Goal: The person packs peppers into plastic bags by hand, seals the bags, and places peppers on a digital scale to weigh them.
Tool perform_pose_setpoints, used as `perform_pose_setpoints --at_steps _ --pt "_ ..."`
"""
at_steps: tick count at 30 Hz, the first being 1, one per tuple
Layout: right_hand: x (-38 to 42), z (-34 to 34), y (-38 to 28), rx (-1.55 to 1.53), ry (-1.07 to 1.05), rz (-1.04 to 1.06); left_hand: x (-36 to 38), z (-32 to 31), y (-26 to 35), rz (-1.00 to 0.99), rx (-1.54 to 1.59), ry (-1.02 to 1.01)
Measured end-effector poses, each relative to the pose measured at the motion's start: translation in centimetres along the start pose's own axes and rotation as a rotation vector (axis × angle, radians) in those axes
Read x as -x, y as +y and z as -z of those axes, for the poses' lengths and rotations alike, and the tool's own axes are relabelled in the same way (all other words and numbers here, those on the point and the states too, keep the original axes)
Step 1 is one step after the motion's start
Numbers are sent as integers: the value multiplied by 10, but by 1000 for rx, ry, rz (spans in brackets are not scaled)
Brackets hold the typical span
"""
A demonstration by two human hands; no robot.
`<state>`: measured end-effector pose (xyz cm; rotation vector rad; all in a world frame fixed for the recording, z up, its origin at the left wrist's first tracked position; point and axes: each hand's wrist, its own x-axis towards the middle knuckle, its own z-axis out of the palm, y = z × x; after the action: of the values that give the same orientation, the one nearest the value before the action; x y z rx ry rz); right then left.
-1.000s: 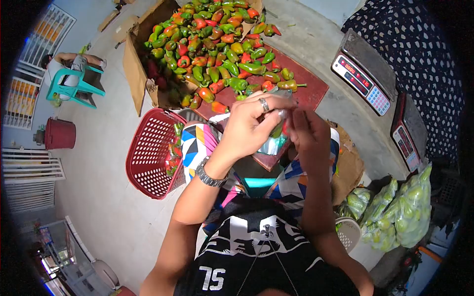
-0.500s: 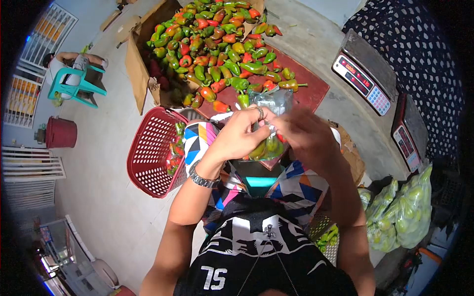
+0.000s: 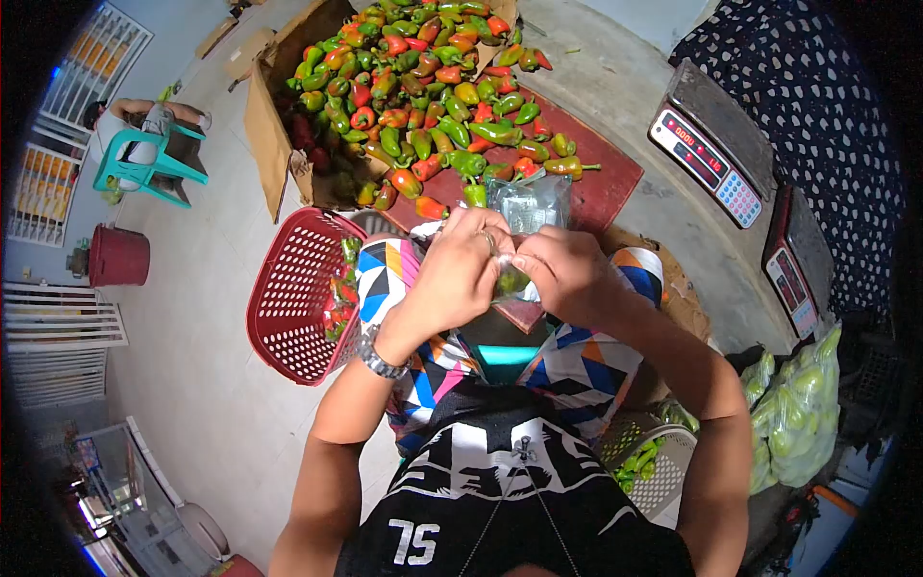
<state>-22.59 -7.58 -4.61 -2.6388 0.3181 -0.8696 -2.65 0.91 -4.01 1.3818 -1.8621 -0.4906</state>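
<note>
Between my knees hangs a small clear plastic bag of peppers [image 3: 512, 282], partly hidden by my fingers. My left hand [image 3: 460, 264], with a ring on a finger and a watch on the wrist, is closed on the bag's gathered top. My right hand [image 3: 567, 276] pinches the same twisted top from the other side, thumb and fingertips together. Just beyond my hands, a stack of clear plastic bags [image 3: 538, 200] lies on the edge of the red board [image 3: 606, 183]. Loose red and green peppers [image 3: 433, 106] are heaped behind it.
A red perforated basket [image 3: 288, 298] with bagged peppers stands at my left. At right are two digital scales [image 3: 711, 159], [image 3: 793, 279] and large bags of green produce [image 3: 798, 413]. A pale basket [image 3: 663, 471] holds green peppers. A person sits on a teal chair [image 3: 144, 163] at far left.
My right hand has come down and inward, and both hands now meet at the bag's top. The bag of peppers is more covered by my hands.
</note>
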Motion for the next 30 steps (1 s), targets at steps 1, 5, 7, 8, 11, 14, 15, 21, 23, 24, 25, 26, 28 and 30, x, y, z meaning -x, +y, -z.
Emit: perform_pose_setpoints --at_steps 1,5,7,8,11,14,15,21,23,24,25,26,28,30 --pt "-2 2 -1 -341 -110 -361 3 -2 3 -50 -115 35" --pt "3 -1 -1 -1277 -259 -1139 15 -18 -2 -101 15 234" --pt "2 -3 -3 -1334 -245 -1107 20 -23 -5 -34 160 265" --pt "1 1 -5 -1259 -261 -1054 21 -24 -4 -8 216 265" --pt "0 4 -6 -1029 -328 -942 26 -30 -10 60 306 252" --pt "2 -1 -3 -764 -223 -890 24 -28 -7 155 375 203" --pt "5 -5 -3 -672 -159 -880 24 -33 -5 214 386 244" --pt "23 -47 -47 -105 375 -588 24 -63 -11 408 416 476" --pt "25 -63 -53 -129 399 -697 29 -80 -17 542 581 485" --pt "27 -72 -48 -101 428 -713 29 -83 -15 594 643 488" --pt "28 -79 -45 -76 454 -729 30 -84 -14 650 704 491" --pt "28 -84 -43 -94 469 -756 32 -85 -17 658 715 485" --pt "29 -94 -41 -118 541 -760 33 -84 -21 670 814 482" --pt "30 -99 -36 -128 573 -744 31 -82 -27 692 872 457"
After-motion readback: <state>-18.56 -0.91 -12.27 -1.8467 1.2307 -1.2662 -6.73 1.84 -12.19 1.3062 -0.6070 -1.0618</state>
